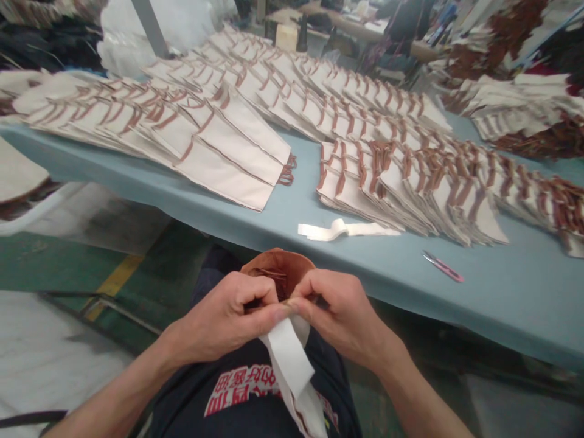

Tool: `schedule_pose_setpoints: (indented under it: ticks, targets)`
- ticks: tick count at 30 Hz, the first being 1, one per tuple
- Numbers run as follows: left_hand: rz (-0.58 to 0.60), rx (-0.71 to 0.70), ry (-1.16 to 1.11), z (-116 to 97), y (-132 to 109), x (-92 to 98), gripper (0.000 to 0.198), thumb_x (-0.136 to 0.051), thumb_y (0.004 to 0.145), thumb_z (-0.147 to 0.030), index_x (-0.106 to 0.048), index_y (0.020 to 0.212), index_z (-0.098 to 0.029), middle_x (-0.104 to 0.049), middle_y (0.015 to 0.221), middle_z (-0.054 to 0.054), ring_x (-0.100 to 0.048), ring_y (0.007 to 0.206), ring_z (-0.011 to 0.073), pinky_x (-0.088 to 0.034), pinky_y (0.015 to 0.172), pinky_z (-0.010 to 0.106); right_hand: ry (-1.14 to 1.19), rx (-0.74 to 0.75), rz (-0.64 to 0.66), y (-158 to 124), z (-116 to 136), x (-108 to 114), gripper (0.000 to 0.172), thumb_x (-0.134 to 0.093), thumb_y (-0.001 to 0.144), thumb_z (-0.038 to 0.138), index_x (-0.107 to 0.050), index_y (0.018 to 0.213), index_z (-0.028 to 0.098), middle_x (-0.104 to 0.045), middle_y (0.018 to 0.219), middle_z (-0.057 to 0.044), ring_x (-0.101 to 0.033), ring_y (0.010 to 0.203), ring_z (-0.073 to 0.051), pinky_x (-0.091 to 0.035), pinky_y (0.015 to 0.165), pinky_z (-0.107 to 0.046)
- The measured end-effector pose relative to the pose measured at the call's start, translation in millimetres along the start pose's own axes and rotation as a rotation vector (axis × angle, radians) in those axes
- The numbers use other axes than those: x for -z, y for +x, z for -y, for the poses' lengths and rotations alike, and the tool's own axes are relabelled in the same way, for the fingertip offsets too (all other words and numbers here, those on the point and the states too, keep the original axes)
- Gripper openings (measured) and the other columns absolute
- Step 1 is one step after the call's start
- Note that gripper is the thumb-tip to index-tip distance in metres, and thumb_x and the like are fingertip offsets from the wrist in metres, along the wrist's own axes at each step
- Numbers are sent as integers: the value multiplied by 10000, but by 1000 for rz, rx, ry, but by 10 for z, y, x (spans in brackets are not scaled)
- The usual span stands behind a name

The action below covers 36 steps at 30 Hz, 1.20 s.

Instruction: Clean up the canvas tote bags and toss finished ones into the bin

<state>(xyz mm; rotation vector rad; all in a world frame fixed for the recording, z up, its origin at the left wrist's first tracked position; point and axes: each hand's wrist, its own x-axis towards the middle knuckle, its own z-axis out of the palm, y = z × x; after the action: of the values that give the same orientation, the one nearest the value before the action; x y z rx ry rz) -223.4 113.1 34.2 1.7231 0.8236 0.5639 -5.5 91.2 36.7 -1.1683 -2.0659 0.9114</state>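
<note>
My left hand (246, 307) and my right hand (337, 307) meet in front of my chest, thumbs and fingers pinched together on the edge of a cream fabric piece. A white fabric strip (292, 359) hangs down from the pinch over my dark printed shirt. Behind my fingers a brown piece (283, 261) with a rounded edge shows, along with some thin brown cords or folds. Exactly what lies between the fingertips is hidden.
A blue-covered table (255, 231) bears many overlapping cream pieces (237, 173) with brown trim and more stacks (410, 182) at the right. Near its front edge lie a knotted white strip (337, 230) and pink-handled thread snips (443, 266). A person (406, 30) is at the back.
</note>
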Motion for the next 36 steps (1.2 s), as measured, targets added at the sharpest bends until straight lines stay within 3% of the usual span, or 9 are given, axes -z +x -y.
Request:
schedule_pose_setpoints:
  ticks: [6, 11, 17, 20, 24, 27, 30, 33, 36]
  targets:
    - [-19, 96, -252, 21, 83, -24, 536, -648, 924, -522, -398, 583, -193, -361, 560, -68, -309, 512, 74, -251, 461, 199, 363, -185, -27, 93, -124, -142, 462, -680, 948, 555, -545, 687, 198, -549, 618, 33, -422, 559, -100, -316, 534, -237]
    - [-167, 80, -532, 89, 88, -173, 657, -719, 841, -659, -330, 561, -209, -368, 552, -58, -317, 497, 73, -254, 429, 192, 676, -210, 32, 195, -216, -313, 546, -625, 924, 708, -501, 727, 213, -481, 629, 52, -394, 564, -104, -331, 527, -235]
    - [-345, 188, -606, 259, -22, -176, 611, -747, 834, -599, -345, 589, -209, -361, 516, -83, -261, 448, 52, -223, 421, 187, 491, -213, -73, 75, -176, -242, 440, -462, 1061, 593, -619, 1174, 197, -687, 1136, -77, -627, 1045, -203, -493, 921, -327]
    - [-354, 178, -592, 268, -22, -142, 582, -748, 847, -552, -368, 578, -203, -362, 525, -80, -268, 460, 55, -242, 430, 186, 387, -202, -18, -77, -83, -220, 417, -521, 1040, 595, -637, 1147, 208, -683, 1191, -91, -625, 1134, -233, -469, 999, -360]
    - [-361, 257, -648, 252, 16, -129, 554, -756, 816, -521, -380, 570, -196, -460, 587, -46, -331, 494, 64, -273, 441, 182, 202, -139, -173, -234, 49, -326, 418, -549, 1019, 616, -652, 1120, 224, -614, 1385, -121, -566, 1294, -267, -420, 1077, -385]
    - [-421, 286, -627, 263, 35, -128, 531, -760, 787, -468, -367, 553, -199, -444, 568, -49, -332, 504, 67, -268, 451, 182, 226, -116, -147, -268, 112, -427, 383, -505, 1047, 570, -657, 1046, 219, -669, 1262, -95, -629, 1159, -229, -472, 974, -333]
    - [-497, 294, -544, 309, 64, -121, 502, -731, 772, -430, -342, 541, -214, -396, 529, -61, -300, 487, 67, -241, 444, 191, 187, -131, -154, -237, 129, -457, 247, -528, 1044, 373, -636, 907, 198, -698, 971, -45, -637, 868, -167, -471, 781, -270]
    - [-588, 307, -437, 384, 123, -105, 467, -703, 781, -402, -345, 543, -221, -360, 515, -68, -284, 480, 69, -219, 442, 199, 79, -265, -155, -164, 134, -368, 332, -522, 1018, 316, -525, 706, 203, -524, 634, 43, -477, 568, -104, -349, 564, -240]
    - [-664, 289, -396, 450, 178, -93, 456, -702, 800, -365, -348, 552, -218, -328, 520, -77, -262, 482, 67, -187, 439, 202, 73, -350, -124, -91, 161, -238, 442, -488, 1018, 393, -403, 623, 216, -362, 542, 77, -354, 482, -80, -253, 490, -242]
